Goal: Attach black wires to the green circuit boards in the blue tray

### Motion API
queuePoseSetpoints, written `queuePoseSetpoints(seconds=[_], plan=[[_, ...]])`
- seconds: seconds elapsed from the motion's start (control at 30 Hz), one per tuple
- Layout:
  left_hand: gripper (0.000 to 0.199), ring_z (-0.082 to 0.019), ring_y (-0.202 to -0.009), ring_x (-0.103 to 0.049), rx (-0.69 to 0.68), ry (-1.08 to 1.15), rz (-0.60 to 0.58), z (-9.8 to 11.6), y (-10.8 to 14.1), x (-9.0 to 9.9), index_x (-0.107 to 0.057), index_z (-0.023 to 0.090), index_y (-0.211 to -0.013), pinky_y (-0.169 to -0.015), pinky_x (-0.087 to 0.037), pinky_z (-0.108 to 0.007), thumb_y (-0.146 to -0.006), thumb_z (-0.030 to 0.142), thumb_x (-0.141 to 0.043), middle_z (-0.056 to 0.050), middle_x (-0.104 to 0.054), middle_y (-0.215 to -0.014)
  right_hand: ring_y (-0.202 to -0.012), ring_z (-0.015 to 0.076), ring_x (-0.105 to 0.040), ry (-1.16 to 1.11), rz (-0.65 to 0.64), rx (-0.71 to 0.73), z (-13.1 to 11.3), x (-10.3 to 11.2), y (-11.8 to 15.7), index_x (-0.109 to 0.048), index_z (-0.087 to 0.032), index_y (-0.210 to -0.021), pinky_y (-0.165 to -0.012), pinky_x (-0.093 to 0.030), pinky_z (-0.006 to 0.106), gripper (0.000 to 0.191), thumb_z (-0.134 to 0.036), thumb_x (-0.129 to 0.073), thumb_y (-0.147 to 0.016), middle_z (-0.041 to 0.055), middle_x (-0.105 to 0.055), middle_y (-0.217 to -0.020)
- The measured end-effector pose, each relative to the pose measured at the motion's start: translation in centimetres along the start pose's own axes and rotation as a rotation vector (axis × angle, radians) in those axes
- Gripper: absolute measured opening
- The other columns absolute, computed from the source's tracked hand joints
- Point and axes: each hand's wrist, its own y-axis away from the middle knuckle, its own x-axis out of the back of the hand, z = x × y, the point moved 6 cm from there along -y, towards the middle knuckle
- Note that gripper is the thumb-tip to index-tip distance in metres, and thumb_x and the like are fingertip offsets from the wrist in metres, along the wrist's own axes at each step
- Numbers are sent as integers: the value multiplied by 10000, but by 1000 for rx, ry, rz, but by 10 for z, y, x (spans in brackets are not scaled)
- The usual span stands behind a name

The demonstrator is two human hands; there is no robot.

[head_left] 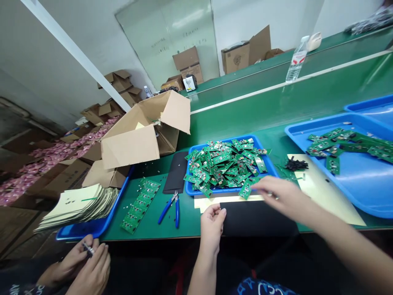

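Observation:
My right hand reaches to the front edge of a blue tray, with thumb and forefinger pinching one end of a small green circuit board. The tray holds a heap of similar boards with small parts on them. Near the table's front edge is my left hand, its fingers closed together; whatever they hold, if anything, is hidden. It is beside a black sheet that lies between my two hands. Blue-handled cutters lie left of my left hand.
At lower left, a co-worker's hands hold a small item. An unsplit board panel, a stack of paper sheets and an open carton are leftward. Black pieces and another blue tray are rightward; a bottle stands behind.

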Motion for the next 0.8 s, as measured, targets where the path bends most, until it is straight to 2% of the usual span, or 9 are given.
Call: queuePoseSetpoints(seconds=[0.03, 0.1, 0.17, 0.27, 0.4, 0.5, 0.63, 0.8], plan=[[321, -136, -450, -499, 36, 54, -17, -8, -6, -10, -642, 252, -886, -457, -429, -326, -654, 474, -653, 1, -597, -661, -817, 178, -610, -50, -19, 109, -19, -17, 0, -647, -217, -919, -729, -495, 304, 264, -184, -392, -856, 69, -646, -890], [311, -90, -400, -392, 58, 123, -23, -16, -13, -16, -631, 236, -843, -397, -330, -252, -628, 452, -692, 19, -525, -584, -771, 171, -607, -80, 18, 211, -40, -44, 0, -649, -204, -910, -683, -504, 289, 243, -167, -414, -864, 74, -632, -846], [322, -67, -381, -313, 50, 136, -27, -19, -16, -13, -635, 218, -815, -369, -240, -222, -617, 462, -706, 30, -453, -521, -730, 169, -607, -53, 53, 238, -46, -64, -2, -646, -195, -909, -633, -504, 279, 224, -148, -433, -860, 74, -625, -822], [366, -58, -383, -278, 40, 145, -27, -20, -15, -8, -635, 197, -796, -365, -180, -209, -588, 486, -723, 32, -431, -506, -701, 169, -606, -7, 87, 247, -44, -81, -6, -639, -191, -891, -600, -495, 270, 201, -128, -453, -850, 64, -616, -788], [417, -49, -405, -303, 22, 157, -8, -19, -16, -8, -642, 162, -806, -375, -183, -188, -563, 488, -736, 19, -495, -557, -683, 155, -599, 12, 104, 257, -40, -86, -9, -630, -191, -899, -585, -478, 246, 202, -134, -440, -864, 54, -610, -778], [438, -41, -413, -328, 12, 168, -14, -15, -16, -9, -650, 125, -794, -385, -203, -171, -560, 485, -738, 13, -519, -555, -670, 154, -590, 69, 127, 327, -44, -85, -9, -633, -181, -867, -567, -457, 239, 226, -154, -410, -886, 58, -610, -754], [423, -27, -379, -292, 33, 177, -42, -8, -14, -12, -653, 114, -758, -372, -184, -168, -558, 476, -744, 41, -462, -471, -654, 150, -576, 128, 149, 426, -49, -81, -7, -626, -170, -822, -561, -436, 235, 250, -161, -389, -900, 56, -606, -717], [351, -36, -332, -279, 95, 173, -64, -1, -10, -16, -647, 143, -765, -335, -132, -185, -591, 435, -734, 62, -393, -404, -655, 149, -562, 74, 160, 407, -45, -75, -8, -589, -169, -796, -588, -443, 247, 224, -162, -388, -894, 52, -596, -711]])
